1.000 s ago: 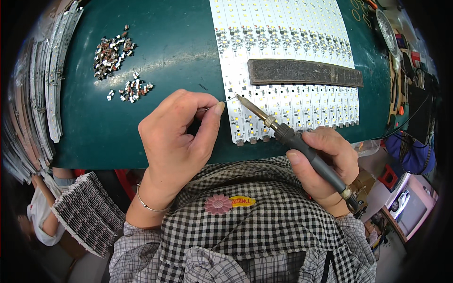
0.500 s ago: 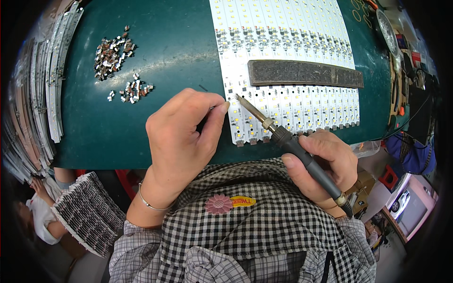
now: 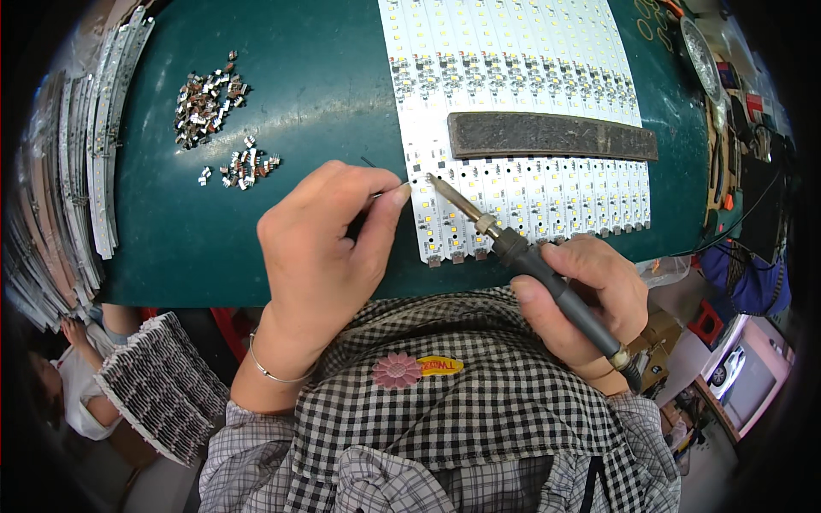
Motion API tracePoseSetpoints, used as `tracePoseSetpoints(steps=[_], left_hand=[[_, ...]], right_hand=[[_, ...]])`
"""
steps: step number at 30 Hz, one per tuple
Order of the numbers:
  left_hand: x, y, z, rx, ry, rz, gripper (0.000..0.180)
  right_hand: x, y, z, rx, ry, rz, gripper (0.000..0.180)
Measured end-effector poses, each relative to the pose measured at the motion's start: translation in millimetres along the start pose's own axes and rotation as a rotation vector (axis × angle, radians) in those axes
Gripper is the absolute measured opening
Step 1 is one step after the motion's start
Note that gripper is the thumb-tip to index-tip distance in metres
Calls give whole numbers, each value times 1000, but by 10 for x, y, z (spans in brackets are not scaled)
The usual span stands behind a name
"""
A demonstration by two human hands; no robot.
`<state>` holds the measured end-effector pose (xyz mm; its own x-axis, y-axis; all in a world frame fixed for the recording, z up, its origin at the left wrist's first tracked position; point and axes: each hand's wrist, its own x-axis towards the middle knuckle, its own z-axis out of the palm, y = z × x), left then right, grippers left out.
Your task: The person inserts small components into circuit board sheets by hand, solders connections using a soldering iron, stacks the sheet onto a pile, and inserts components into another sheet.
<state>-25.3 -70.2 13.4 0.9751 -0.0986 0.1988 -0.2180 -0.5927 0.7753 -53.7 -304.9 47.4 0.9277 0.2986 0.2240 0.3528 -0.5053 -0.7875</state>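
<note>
My right hand (image 3: 590, 295) is closed round the dark handle of a soldering iron (image 3: 556, 286). The iron's tip points up and left, at the near part of the leftmost white LED strip boards (image 3: 432, 205). My left hand (image 3: 329, 244) is pinched at the left edge of the same boards, just left of the iron tip. A thin, wire-like strand shows between its thumb and forefinger, mostly hidden by the fingers. A dark flat bar (image 3: 552, 137) lies across the boards, which sit side by side as one panel.
Two heaps of small white-and-brown connectors (image 3: 205, 107) lie left on the green table (image 3: 308, 77). Long strips (image 3: 107, 145) are stacked along its left edge. A round metal dish (image 3: 701, 60) stands far right. At lower left, another person (image 3: 81, 376) is near a dark-and-white panel (image 3: 162, 385).
My left hand has shifted slightly to the left, its fingertips still by the boards' edge. The soldering iron has hardly moved. The other person's arm at lower left has moved a little.
</note>
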Motion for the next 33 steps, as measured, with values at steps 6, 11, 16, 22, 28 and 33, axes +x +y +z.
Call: tracePoseSetpoints(steps=[6,11,16,22,28,33], left_hand=[[-40,-118,-108,-95,144,-56,12],[-39,-82,-127,-12,162,-104,15],[-37,5,-91,-9,118,-151,9],[-119,-35,-163,-55,110,-232,10],[-40,44,-226,8,100,-170,11],[53,102,-80,82,73,-51,15]], right_hand=[[-186,137,-71,283,399,163,30],[-9,368,-355,282,739,132,25],[228,783,-904,-104,989,13,24],[430,1497,-1501,-811,788,-112,29],[337,1361,-1436,-414,717,332,28],[325,1065,-914,-298,517,28,23]])
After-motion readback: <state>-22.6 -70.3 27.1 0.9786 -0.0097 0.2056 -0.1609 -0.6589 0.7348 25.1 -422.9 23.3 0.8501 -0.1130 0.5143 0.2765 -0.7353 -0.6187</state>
